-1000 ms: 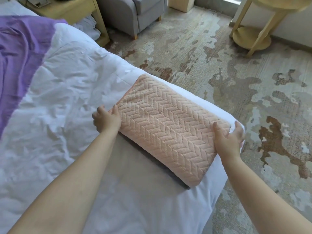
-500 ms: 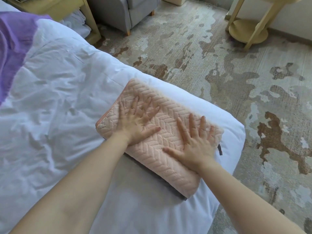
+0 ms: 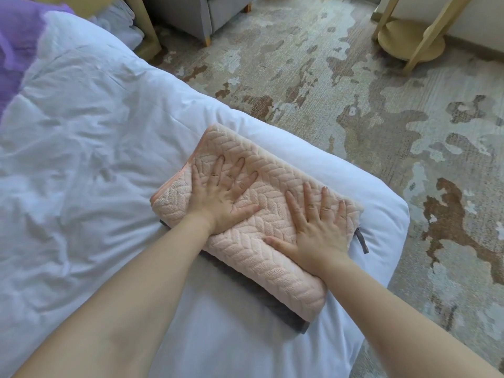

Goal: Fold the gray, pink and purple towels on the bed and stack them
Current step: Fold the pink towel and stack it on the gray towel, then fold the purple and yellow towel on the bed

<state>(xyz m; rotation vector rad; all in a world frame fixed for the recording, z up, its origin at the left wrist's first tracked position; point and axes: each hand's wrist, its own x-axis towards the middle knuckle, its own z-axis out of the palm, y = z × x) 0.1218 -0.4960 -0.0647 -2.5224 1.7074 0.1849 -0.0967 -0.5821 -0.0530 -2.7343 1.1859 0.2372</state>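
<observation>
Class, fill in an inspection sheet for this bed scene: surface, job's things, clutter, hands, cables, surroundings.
Surface: bed, white and rumpled.
Job's things: pink towel is folded and lies on the folded gray towel at the bed's corner; purple towel lies apart at far left, not yet stacked.
Clutter: nothing seen.
Hands: left hand and right hand lie flat with fingers spread, pressing on the pink towel.
Cables: nothing seen.
Surroundings: patterned carpet, gray armchair, wooden side table.

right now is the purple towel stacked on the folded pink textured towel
No, the purple towel lies apart, far up the white bed.
</observation>
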